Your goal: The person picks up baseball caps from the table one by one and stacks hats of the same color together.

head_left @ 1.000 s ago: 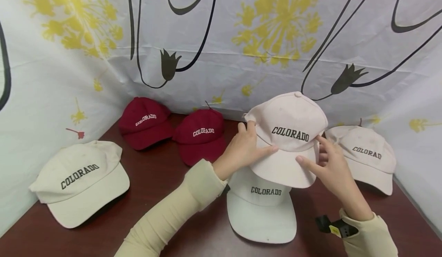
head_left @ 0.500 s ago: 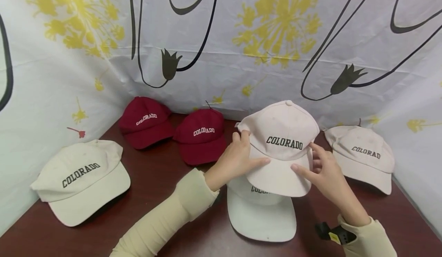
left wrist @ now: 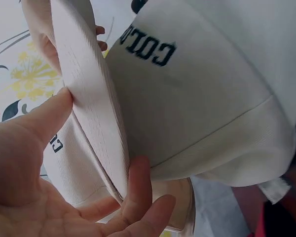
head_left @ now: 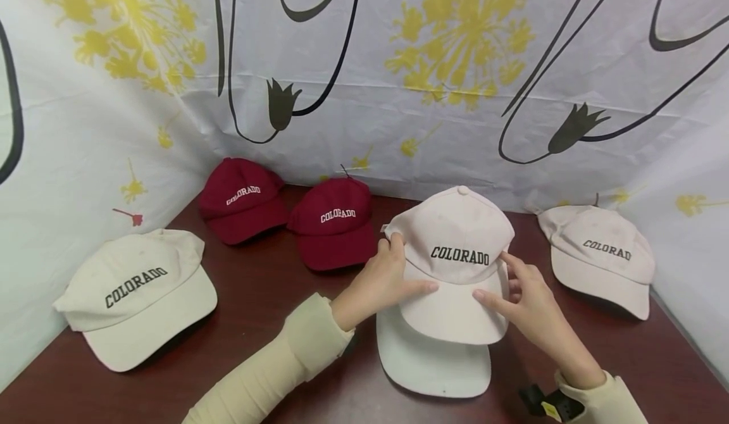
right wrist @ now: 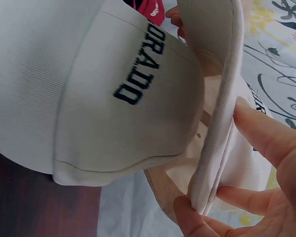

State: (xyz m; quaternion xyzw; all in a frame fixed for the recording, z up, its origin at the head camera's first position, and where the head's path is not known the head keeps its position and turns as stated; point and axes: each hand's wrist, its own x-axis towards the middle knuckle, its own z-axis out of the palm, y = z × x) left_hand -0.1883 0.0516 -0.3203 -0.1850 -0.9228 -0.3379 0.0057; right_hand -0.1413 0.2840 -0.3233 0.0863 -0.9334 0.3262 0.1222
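Note:
Both hands hold a pale pinkish baseball cap (head_left: pixel 455 231) lettered COLORADO, brim toward me. My left hand (head_left: pixel 383 280) pinches its left side, thumb on top of the brim and fingers underneath, as the left wrist view shows. On the opposite side my right hand (head_left: pixel 534 300) grips the brim edge the same way. Below it a whitish baseball cap (head_left: pixel 435 370) rests on the table, its lettering covered in the head view. In the right wrist view, the lower cap's crown (right wrist: pixel 123 98) reaches toward the open underside of the held cap (right wrist: pixel 214 118).
Two dark red caps, the left one (head_left: pixel 242 202) and the right one (head_left: pixel 333 224), sit at the back of the brown table (head_left: pixel 250 323). An off-white cap (head_left: pixel 137 294) lies at left, a pinkish cap (head_left: pixel 600 259) at right. Patterned white cloth (head_left: pixel 342 44) hangs behind.
Both hands have brought the pinkish cap down and slightly left, so it now covers the lower cap's lettering. The other caps have stayed in place.

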